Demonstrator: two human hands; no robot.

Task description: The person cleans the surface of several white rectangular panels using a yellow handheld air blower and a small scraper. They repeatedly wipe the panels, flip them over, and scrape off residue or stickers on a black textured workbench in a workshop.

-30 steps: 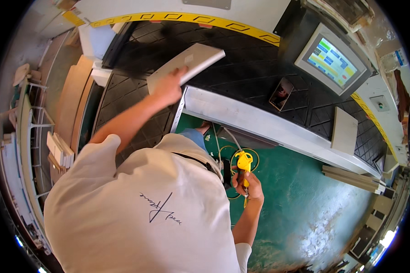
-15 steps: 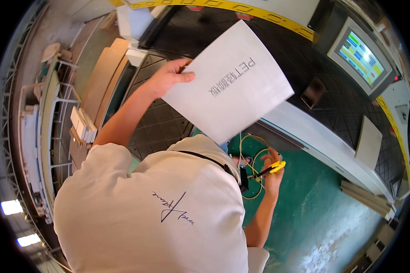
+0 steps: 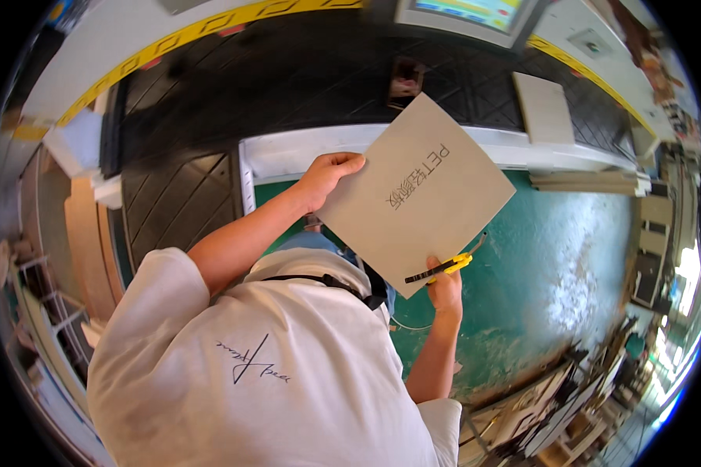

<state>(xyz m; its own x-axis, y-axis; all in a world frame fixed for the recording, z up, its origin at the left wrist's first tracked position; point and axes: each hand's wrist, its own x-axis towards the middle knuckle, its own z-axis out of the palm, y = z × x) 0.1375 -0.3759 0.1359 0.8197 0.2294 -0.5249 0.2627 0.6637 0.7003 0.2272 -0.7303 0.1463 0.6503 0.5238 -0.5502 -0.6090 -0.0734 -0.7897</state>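
A square, light grey-beige board (image 3: pixel 436 206) with dark lettering is held out in front of my body, tilted with one corner pointing away. My left hand (image 3: pixel 325 180) grips its left corner, the thumb lying on the face and the fingers hidden beneath. At the near right edge, my right hand (image 3: pixel 446 292) is closed around a yellow utility knife (image 3: pixel 457 264), whose long dark blade lies across the board's near corner. The right thumb rests on the board's face. I cannot tell whether the right fingers support it from below.
Ahead stands a machine with a dark bed (image 3: pixel 304 86), a white front rail (image 3: pixel 475 140) and a screen (image 3: pixel 467 12). A loose panel (image 3: pixel 543 109) lies on the bed at right; stacked boards (image 3: pixel 588 183) sit below. Racks and offcuts (image 3: pixel 537 397) stand at lower right, above the green floor (image 3: pixel 514 280).
My view has turned to the right. My right hand, with the knife, has come up from beside my waist to the board's near edge. The left hand still grips the board.
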